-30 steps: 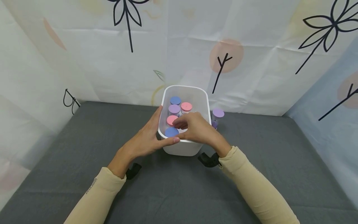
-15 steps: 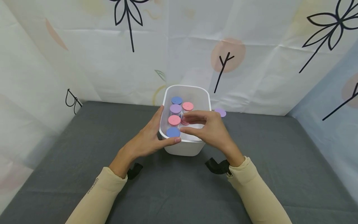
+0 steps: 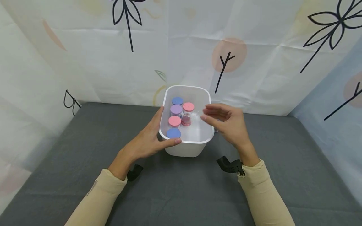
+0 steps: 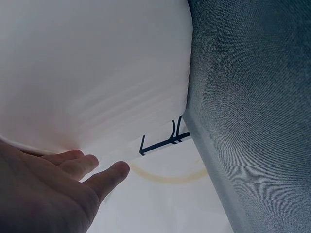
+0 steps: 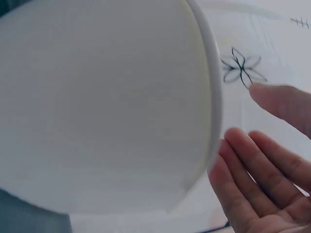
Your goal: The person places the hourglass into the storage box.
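A white plastic bin (image 3: 198, 146) stands on the dark cloth. Inside it, small clear jars with coloured lids form a row along the left wall: a blue lid (image 3: 177, 100), a purple lid (image 3: 176, 110), a pink lid (image 3: 174, 121) and another blue lid (image 3: 173, 133). To their right stands a pink-lidded jar (image 3: 187, 114), upright on the bin's floor. My left hand (image 3: 145, 141) rests against the left side, its thumb over the near rim and its fingertips touching the outer wall (image 4: 121, 58). At the right rim, my right hand (image 3: 229, 121) hovers with relaxed fingers, holding nothing.
Just outside the bin's right side, the clear base of a jar (image 3: 216, 129) shows past my right hand, which hides the rest. Grey cloth (image 3: 181, 194) covers the table. Printed white fabric (image 3: 192, 56) hangs behind it and at both sides.
My right hand has let go of the pink-lidded jar in the bin and moved right to the rim, covering the purple-lidded jar outside. My left hand has stayed in place.
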A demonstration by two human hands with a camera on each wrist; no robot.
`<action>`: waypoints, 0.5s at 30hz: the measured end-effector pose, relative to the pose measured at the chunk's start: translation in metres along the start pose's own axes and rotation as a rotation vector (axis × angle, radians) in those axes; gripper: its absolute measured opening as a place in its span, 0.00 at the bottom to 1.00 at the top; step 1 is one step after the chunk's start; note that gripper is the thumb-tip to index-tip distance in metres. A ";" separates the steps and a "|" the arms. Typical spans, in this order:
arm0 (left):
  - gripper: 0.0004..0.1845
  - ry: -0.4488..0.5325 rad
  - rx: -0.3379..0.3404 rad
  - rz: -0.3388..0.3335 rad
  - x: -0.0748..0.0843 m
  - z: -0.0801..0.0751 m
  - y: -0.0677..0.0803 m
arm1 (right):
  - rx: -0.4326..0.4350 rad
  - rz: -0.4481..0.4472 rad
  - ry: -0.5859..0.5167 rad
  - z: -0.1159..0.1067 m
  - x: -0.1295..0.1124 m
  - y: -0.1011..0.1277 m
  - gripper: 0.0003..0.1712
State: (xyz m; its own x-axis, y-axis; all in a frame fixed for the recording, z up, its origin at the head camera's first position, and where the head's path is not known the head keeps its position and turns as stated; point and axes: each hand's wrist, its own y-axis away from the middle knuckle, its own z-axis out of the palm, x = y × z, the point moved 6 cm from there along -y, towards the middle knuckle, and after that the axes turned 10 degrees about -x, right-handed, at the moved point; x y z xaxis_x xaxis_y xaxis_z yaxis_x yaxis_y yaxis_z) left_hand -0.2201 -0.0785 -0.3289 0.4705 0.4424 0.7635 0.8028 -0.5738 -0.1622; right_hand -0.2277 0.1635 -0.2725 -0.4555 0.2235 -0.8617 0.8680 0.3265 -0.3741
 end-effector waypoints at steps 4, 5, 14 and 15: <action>0.60 0.008 0.001 -0.003 0.001 -0.001 0.001 | 0.192 -0.016 -0.073 -0.028 0.007 0.002 0.19; 0.60 0.008 0.001 -0.005 0.001 -0.001 0.002 | 0.231 -0.017 -0.082 -0.034 0.010 0.003 0.19; 0.60 0.006 0.002 -0.015 0.000 0.000 0.002 | 0.354 0.138 -0.036 -0.057 0.045 0.006 0.28; 0.60 0.005 0.002 -0.011 0.000 0.000 0.002 | 0.338 0.168 -0.022 -0.057 0.051 0.006 0.30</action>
State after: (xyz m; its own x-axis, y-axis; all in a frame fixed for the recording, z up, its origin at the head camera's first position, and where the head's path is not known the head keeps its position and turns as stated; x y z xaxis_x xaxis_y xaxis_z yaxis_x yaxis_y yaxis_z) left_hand -0.2185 -0.0795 -0.3287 0.4596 0.4450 0.7686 0.8087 -0.5674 -0.1551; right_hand -0.2568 0.2290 -0.2990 -0.3001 0.2275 -0.9264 0.9482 -0.0349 -0.3157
